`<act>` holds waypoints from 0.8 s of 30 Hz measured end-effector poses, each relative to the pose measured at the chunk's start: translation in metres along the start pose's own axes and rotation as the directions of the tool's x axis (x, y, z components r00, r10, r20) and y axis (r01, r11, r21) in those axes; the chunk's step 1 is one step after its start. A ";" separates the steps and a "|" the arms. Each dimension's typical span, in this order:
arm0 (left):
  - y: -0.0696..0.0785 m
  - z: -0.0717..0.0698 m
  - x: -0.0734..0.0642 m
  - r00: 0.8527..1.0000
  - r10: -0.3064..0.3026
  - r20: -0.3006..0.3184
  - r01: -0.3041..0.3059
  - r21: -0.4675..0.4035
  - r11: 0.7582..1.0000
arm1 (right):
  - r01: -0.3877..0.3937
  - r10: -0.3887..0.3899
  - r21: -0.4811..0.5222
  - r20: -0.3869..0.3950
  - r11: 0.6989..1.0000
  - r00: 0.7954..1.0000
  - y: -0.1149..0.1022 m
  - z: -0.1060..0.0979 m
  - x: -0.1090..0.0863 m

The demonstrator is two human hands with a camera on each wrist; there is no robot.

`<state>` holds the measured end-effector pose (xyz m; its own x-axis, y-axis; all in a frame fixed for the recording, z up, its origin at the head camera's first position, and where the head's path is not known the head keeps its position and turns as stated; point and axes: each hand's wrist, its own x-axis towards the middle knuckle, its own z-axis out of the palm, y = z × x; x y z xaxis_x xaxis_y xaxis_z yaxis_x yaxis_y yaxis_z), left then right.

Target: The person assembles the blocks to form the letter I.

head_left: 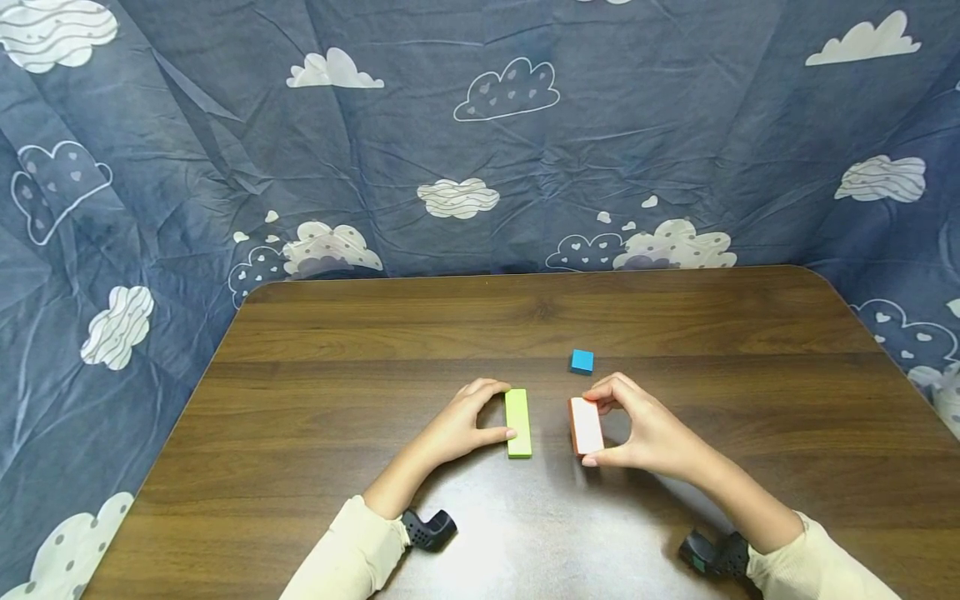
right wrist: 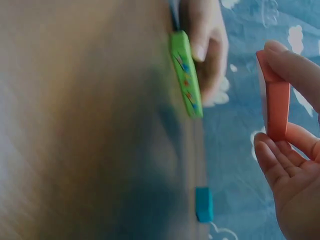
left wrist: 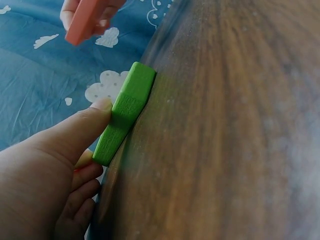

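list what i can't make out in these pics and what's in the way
Right wrist: the marks on the green block are too small and blurred to tell.
Right wrist: the left hand is cut off by the top edge.
Left wrist: the orange block is cut off by the top edge.
Head: the blue block's underside is hidden against the table.
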<state>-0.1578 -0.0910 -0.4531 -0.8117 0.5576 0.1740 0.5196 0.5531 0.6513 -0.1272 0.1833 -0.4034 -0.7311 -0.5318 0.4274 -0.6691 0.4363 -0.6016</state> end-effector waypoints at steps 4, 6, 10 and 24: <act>0.000 0.000 0.000 1.000 0.004 -0.003 -0.004 -0.001 1.000 | -0.024 0.023 0.025 0.043 0.999 0.999 -0.001 0.014 -0.009; 0.000 0.000 0.000 1.000 0.003 -0.004 -0.003 0.000 1.000 | -0.040 0.038 0.043 0.064 0.998 0.997 -0.004 0.020 -0.011; 0.000 0.000 0.000 1.000 0.000 -0.002 0.000 0.000 1.000 | -0.060 0.054 0.059 0.087 0.996 0.995 -0.008 0.030 -0.014; -0.001 0.000 0.000 1.000 0.000 -0.003 0.000 -0.005 1.000 | -0.203 0.183 0.107 0.172 0.973 0.968 -0.022 0.057 -0.022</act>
<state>-0.1582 -0.0916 -0.4536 -0.8123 0.5558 0.1765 0.5184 0.5496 0.6551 -0.0890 0.1444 -0.4382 -0.8072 -0.5597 0.1877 -0.4884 0.4547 -0.7448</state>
